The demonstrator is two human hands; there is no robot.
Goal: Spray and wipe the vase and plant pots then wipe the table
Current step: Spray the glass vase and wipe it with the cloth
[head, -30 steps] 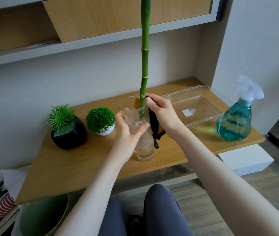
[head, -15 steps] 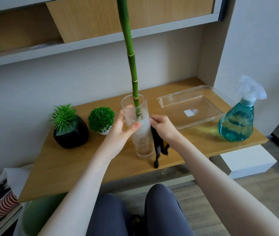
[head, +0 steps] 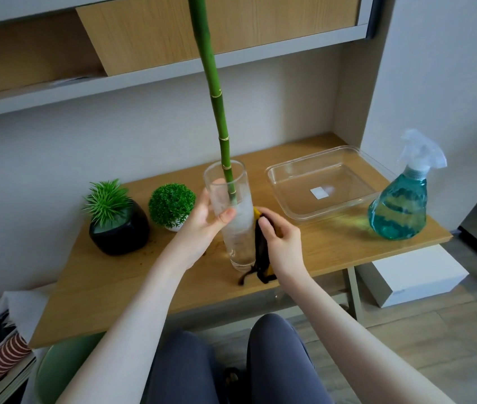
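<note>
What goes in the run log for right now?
step: wiping vase | left hand: grips vase | right hand: presses cloth on vase

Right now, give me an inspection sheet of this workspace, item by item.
Surface: wooden table, small dark crumbs near the black pot.
Job's things: glass vase upright with bamboo stalk; dark cloth against its side; round bush in white pot; spray bottle at right.
Clutter: empty clear tray.
Grippers: left hand holds vase; right hand grips cloth.
Cables: nothing seen.
Surroundings: wall shelf; white box; green bin.
</note>
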